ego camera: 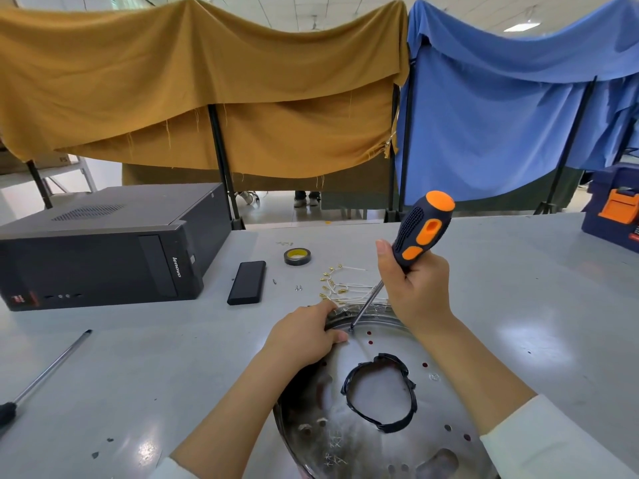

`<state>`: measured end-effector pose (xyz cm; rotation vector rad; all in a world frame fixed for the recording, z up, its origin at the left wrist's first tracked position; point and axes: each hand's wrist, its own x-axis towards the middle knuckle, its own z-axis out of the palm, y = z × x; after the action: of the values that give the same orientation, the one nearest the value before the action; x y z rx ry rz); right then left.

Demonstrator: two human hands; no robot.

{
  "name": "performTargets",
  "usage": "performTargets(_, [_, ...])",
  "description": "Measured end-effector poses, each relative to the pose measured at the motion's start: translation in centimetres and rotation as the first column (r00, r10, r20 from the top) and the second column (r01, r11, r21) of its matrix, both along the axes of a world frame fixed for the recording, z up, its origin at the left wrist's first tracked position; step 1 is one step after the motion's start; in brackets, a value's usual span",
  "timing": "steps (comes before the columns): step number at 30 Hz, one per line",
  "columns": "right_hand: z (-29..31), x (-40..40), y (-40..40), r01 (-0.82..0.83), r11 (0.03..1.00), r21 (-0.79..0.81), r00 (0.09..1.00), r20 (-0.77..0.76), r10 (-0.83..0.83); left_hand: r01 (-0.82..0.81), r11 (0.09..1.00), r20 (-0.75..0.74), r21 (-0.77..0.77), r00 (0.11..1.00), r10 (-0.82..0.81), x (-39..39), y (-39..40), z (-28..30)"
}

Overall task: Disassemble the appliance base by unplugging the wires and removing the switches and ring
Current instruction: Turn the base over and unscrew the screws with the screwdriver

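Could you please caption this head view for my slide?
Right hand drives screwdriver into metal base; left hand grips its rim.

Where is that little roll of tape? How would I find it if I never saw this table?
Start at the big black computer case lying on the grey table. Go right, past the flat black box, to the roll of tape. It is the only small ring there, dark outside and yellow inside, just behind the white wires.

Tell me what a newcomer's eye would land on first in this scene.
First the orange-and-black screwdriver gripped by the right hand, its tip on a screw at the far rim of the shiny metal base in the foreground, which the left hand steadies. Behind hang mustard and blue drapes; a black computer tower lies left.
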<state>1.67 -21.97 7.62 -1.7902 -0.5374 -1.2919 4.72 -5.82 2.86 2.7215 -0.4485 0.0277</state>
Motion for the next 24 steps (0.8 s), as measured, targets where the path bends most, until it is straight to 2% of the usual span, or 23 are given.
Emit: performTargets(24, [-0.25,0.04,0.07,-0.017,0.999,0.039,1.0,-0.011,0.017,-0.002,1.0,-0.006,-0.008,1.0,0.002,0.29,0.03,-0.28])
